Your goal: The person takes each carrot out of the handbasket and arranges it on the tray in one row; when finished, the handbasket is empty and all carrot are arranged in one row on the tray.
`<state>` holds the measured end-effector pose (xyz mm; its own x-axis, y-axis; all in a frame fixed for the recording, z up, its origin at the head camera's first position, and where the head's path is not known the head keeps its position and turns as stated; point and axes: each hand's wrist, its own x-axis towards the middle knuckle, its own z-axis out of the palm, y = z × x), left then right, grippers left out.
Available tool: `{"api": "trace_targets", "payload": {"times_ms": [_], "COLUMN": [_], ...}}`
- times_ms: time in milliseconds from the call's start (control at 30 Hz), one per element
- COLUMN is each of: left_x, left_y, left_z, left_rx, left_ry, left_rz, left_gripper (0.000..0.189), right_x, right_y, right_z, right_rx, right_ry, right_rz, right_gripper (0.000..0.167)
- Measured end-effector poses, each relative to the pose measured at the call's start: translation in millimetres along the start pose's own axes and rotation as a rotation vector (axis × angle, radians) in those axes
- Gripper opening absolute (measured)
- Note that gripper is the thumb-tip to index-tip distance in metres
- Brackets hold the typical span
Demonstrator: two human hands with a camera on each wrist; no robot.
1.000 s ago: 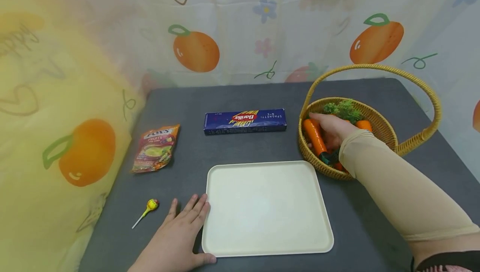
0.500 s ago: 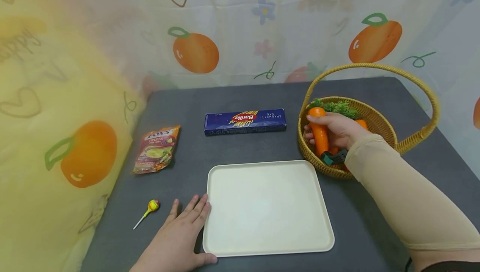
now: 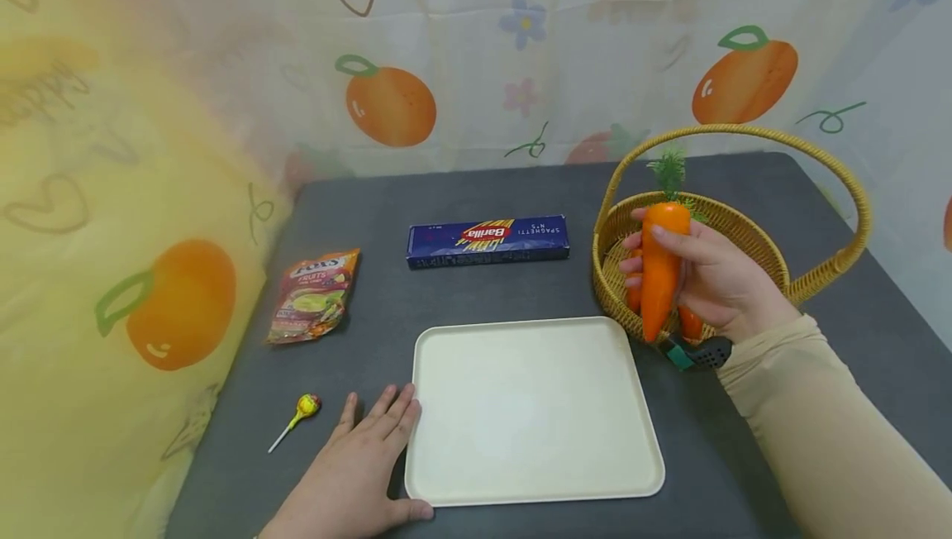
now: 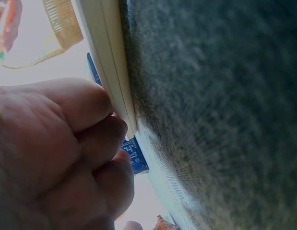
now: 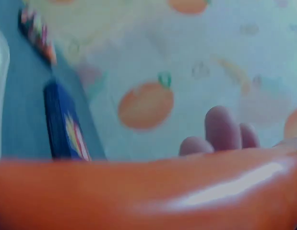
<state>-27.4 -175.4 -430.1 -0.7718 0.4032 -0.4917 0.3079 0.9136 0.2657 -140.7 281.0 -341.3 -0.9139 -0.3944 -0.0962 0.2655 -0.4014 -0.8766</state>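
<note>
My right hand [image 3: 717,274] grips an orange carrot [image 3: 660,274] with a green leafy top, thumb across its front and fingers behind. The carrot is held upright over the near side of a wicker basket [image 3: 759,254]. More orange carrots [image 3: 690,322] lie in the basket, partly hidden by the hand. In the right wrist view the carrot [image 5: 148,191] fills the bottom, with fingertips [image 5: 222,127] showing past it. My left hand [image 3: 357,460] lies with fingers spread at the left edge of a cream tray [image 3: 535,411], its fingertips touching the rim.
A blue spaghetti box [image 3: 487,241] lies behind the tray. To the left are a bag of fruit candy [image 3: 314,298] and a yellow lollipop [image 3: 305,408] on the dark table [image 3: 372,299]. The basket's tall handle [image 3: 744,132] arches above it. A patterned curtain [image 3: 461,51] hangs behind.
My right hand has lifted the carrot up out of the basket's pile and turned, bringing the carrot toward me with its leaves at the top. My left hand stays at the tray.
</note>
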Motion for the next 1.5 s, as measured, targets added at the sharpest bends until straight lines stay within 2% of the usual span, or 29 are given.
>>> {"api": "trace_targets", "payload": {"times_ms": [67,167,233,433,500,600,867,1033,1200,1500], "left_x": [0.5,0.8,0.6,1.2,2.1,2.9,1.6,1.1,-0.5,-1.4], "left_y": [0.0,0.1,0.5,1.4,2.0,3.0,2.3,1.4,1.4,2.7], "left_z": [0.2,0.5,0.8,0.3,-0.2,-1.4,-2.5,-2.1,-0.6,-0.1], "left_rx": [0.005,0.007,0.005,0.006,0.008,0.006,0.01,0.017,0.015,0.009], "left_ry": [0.007,0.019,0.031,0.037,0.033,0.03,0.063,0.087,0.093,0.053], "left_rz": [0.007,0.021,0.031,0.02,0.01,0.005,0.026,0.044,0.059,-0.005], "left_gripper": [0.133,0.132,0.132,0.133,0.133,0.133,0.132,0.131,0.133,0.138], "right_x": [-3.7,-4.8,-1.6,16.2,19.8,22.2,17.8,14.6,11.8,7.3], "right_y": [13,37,56,121,139,157,179,187,191,193], "right_z": [13,36,52,94,104,116,144,160,169,169], "right_rx": [0.049,0.101,0.108,0.058,0.055,0.059,0.09,0.12,0.098,0.099], "right_ry": [-0.049,-0.064,-0.027,0.146,0.179,0.181,0.103,0.09,0.087,0.041], "right_rz": [-0.004,0.027,0.073,0.26,0.301,0.334,0.371,0.359,0.363,0.371], "right_gripper": [0.028,0.029,0.033,0.061,0.063,0.064,0.078,0.088,0.092,0.087]}}
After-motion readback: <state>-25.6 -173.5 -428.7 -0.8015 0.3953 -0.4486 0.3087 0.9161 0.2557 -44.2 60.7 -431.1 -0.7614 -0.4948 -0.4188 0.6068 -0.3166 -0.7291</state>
